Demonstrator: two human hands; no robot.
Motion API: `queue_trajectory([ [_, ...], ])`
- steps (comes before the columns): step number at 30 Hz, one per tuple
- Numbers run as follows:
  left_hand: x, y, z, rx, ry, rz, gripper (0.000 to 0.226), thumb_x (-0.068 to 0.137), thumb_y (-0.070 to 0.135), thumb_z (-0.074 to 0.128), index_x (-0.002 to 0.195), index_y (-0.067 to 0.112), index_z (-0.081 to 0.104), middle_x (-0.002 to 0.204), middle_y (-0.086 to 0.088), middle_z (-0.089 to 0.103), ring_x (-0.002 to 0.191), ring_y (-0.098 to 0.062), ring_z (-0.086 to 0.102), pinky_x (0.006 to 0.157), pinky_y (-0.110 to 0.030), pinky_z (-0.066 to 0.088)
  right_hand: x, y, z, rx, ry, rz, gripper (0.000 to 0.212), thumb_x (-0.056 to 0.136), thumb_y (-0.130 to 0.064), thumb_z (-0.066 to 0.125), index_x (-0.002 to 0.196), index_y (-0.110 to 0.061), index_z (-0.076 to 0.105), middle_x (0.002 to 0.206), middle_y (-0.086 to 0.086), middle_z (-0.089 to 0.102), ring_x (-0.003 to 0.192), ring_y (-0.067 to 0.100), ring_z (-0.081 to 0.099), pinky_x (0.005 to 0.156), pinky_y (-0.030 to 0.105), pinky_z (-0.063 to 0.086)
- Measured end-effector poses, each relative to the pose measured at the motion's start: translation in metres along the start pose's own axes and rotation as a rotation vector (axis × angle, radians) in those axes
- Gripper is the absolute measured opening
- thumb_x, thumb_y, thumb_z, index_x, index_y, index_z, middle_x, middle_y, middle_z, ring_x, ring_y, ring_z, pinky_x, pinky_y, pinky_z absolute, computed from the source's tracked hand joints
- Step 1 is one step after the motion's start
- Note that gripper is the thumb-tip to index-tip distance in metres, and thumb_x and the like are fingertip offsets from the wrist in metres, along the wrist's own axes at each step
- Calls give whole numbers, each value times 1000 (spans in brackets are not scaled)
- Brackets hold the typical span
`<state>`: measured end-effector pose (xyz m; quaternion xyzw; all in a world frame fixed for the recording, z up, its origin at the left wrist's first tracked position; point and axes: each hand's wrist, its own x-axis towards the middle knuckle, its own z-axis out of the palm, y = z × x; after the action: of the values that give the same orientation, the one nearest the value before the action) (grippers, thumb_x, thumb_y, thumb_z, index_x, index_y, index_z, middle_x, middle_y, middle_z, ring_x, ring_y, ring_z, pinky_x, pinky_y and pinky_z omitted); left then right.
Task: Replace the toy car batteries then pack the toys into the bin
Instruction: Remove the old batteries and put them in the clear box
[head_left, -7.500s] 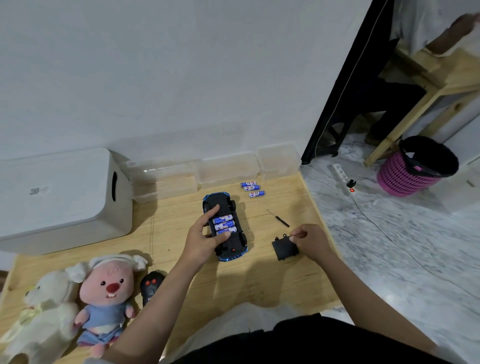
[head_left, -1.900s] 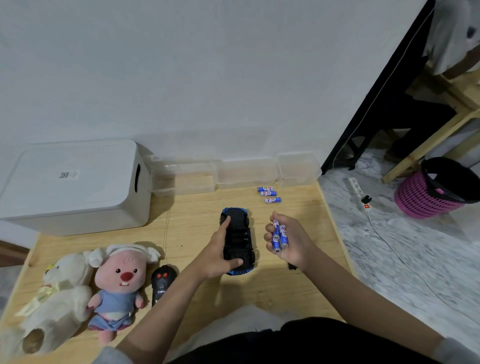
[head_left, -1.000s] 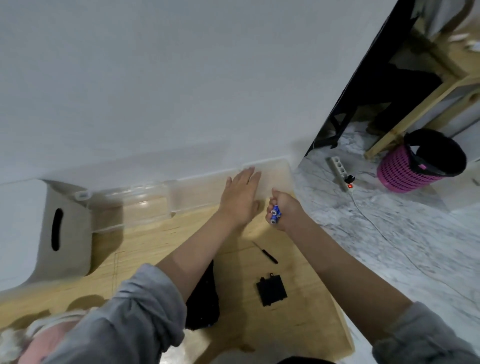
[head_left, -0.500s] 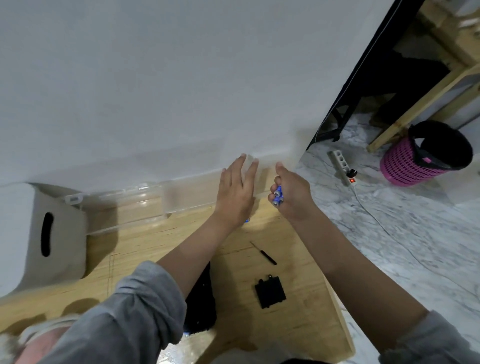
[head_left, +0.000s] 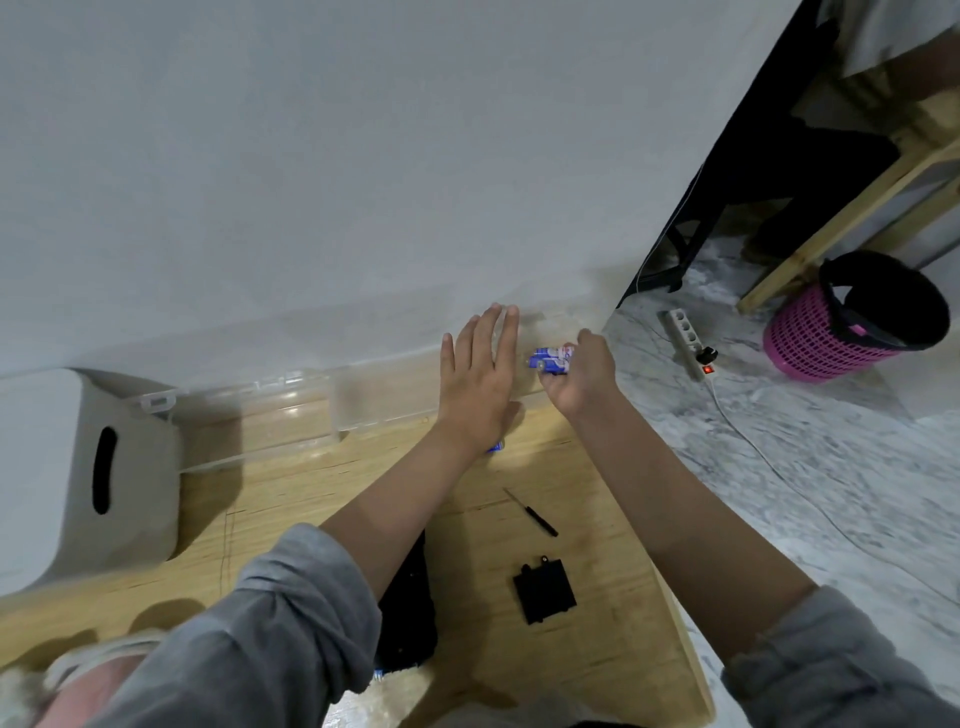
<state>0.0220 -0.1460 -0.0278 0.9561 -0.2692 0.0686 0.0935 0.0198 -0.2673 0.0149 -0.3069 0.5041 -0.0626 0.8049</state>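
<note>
Left hand (head_left: 480, 374) flat, open; right hand (head_left: 579, 376) grips several blue batteries (head_left: 551, 359).

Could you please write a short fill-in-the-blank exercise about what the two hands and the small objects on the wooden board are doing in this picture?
1. The right hand holds blue ____ in its fingers.
2. The left hand is ____, fingers stretched flat toward the clear plastic boxes.
3. The black battery cover lies on the wooden board, nearer the person than the small ____.
4. The pink basket stands on the ____ floor.

Missing words: batteries; open; screwdriver; marble
</note>
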Motion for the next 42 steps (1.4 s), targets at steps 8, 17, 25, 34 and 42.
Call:
queue_trajectory([
  [8,-3,-1,3,5,54,11,121,38,32,87,142,7,31,140,-14,44,124,-34,50,95,-54,44,-15,-4,-1,-232,42,-132,32,91,-2,37,61,-13,36,49,0,38,37,10,32,39,19,27],
  [17,-4,2,0,35,29,35,115,41,36,91,137,6,35,134,-15,50,122,-35,50,98,-56,41,8,-8,-46,-1102,-200,-1513,30,78,3,60,107,-6,61,105,7,59,99,23,54,90,9,32],
  [25,-6,4,2,-114,4,126,51,63,3,77,110,5,57,114,-11,60,106,-33,59,104,-51,37,25,-16,-60,-1560,-455,-1478,37,71,10,66,105,-6,67,92,12,58,86,32,53,59,40,51],
  [34,-8,4,8,-114,-78,158,32,63,5,70,95,-1,66,102,-17,65,89,-37,64,86,-41,51,34,-6,-73,-1705,-574,-1193,49,67,-23,82,111,-8,67,107,6,55,101,23,49,75,41,52],
  [42,-9,9,6,-108,-65,170,35,53,0,71,88,0,68,98,-18,67,86,-36,66,82,-38,53,37,-10,-69,-1750,-543,-1261,32,74,-12,73,105,-13,67,105,1,55,99,17,49,65,36,53],
])
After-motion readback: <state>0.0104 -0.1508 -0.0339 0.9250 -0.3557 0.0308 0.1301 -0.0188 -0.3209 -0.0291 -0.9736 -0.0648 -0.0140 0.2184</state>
